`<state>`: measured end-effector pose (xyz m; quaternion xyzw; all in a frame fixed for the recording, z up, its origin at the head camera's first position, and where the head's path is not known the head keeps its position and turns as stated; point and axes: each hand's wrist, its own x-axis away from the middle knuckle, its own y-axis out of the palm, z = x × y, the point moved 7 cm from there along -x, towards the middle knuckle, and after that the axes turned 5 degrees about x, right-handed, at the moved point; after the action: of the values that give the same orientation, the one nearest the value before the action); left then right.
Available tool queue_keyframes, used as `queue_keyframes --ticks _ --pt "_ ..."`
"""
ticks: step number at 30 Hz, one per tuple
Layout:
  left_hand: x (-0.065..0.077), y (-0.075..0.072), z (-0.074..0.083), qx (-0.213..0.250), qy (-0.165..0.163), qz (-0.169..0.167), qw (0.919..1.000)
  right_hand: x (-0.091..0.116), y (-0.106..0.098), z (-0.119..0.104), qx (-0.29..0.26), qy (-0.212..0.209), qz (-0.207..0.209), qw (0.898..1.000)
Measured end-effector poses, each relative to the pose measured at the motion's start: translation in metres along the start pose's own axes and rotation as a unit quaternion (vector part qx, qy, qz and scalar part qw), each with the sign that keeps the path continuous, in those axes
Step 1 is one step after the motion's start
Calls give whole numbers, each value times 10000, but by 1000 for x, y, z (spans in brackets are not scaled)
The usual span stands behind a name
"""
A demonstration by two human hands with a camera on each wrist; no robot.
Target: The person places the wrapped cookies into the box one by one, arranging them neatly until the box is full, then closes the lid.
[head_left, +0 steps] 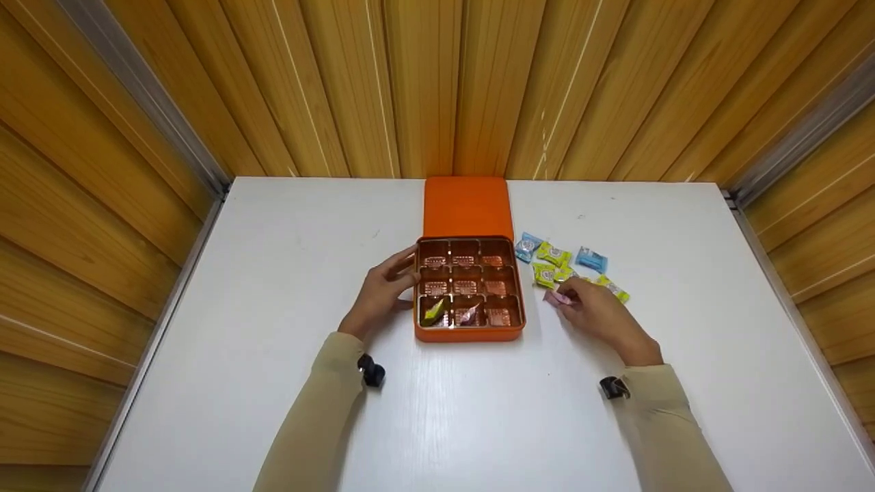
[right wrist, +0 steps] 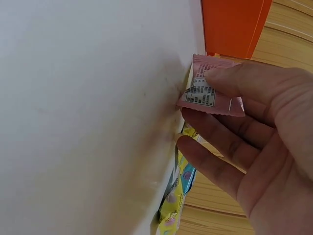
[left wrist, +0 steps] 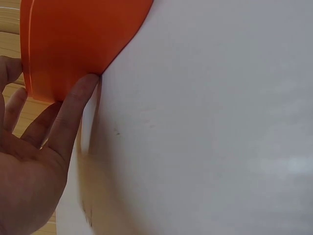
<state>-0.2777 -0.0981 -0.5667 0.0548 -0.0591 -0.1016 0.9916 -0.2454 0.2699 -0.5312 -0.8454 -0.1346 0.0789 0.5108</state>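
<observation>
An orange tin (head_left: 470,335) stands open on the table, its brown tray divided into several compartments. A green-wrapped candy (head_left: 434,312) lies in the front left compartment, a pink-wrapped candy (head_left: 469,314) in the front middle one. At the tin's left wall is my left hand (head_left: 383,290); its fairly straight fingertips (left wrist: 88,83) touch the orange side. My right hand (head_left: 598,311), to the right of the tin, pinches another pink-wrapped candy (right wrist: 208,93) between thumb and fingers. Printed text shows on that wrapper. Part of it is hidden by the thumb.
Several yellow-green candies (head_left: 554,253) and blue ones (head_left: 591,259) lie loose right of the tin, some partly behind my right hand. The orange lid (head_left: 467,206) lies flat behind the tin on the white table (head_left: 307,232). Wood-patterned walls (head_left: 403,89) enclose the table.
</observation>
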Motion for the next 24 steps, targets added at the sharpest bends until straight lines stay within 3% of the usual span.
queue_keyframes --ticks 24 --pt "0 0 -1 -151 33 -1 9999 3 -1 -2 -903 -166 188 9956"
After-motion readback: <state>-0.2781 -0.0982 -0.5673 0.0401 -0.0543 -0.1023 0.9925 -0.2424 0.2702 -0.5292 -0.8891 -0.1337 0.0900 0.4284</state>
